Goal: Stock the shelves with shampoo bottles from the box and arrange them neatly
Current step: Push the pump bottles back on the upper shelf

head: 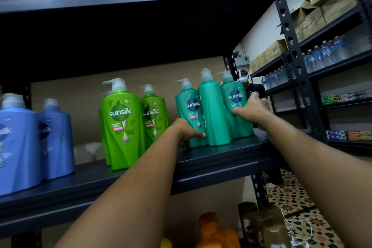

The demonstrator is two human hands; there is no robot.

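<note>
Left arm: reaches up and forward from the lower middle, forearm bare, wrist level with the shelf (211,159).
Left hand (186,130): set against the lower left side of the left teal bottle (189,115), near the shelf's front edge.
Left fingers (198,134): curled round the bottle's base, one fingertip showing on its front; the far side of the grasp is hidden.
Right arm: stretches from the right edge up to the shelf's right end.
Right hand (253,107): wrapped on the right side of the right teal bottle (236,106), beside the rack's right post (296,50).
Right fingers (238,112): curled onto the label, thumb across the front, the rest behind the bottle.
Teal bottles: three stand upright, touching, at the right end of the shelf; the middle teal bottle (214,112) sits foremost with its back turned out, between both hands.
Green bottles (120,123): upright at mid-shelf, well left of the teal group.
Blue bottles (30,141): upright at the left end.
Lower shelf: orange bottles (213,231) and gold bottles (261,225) stand below.
</note>
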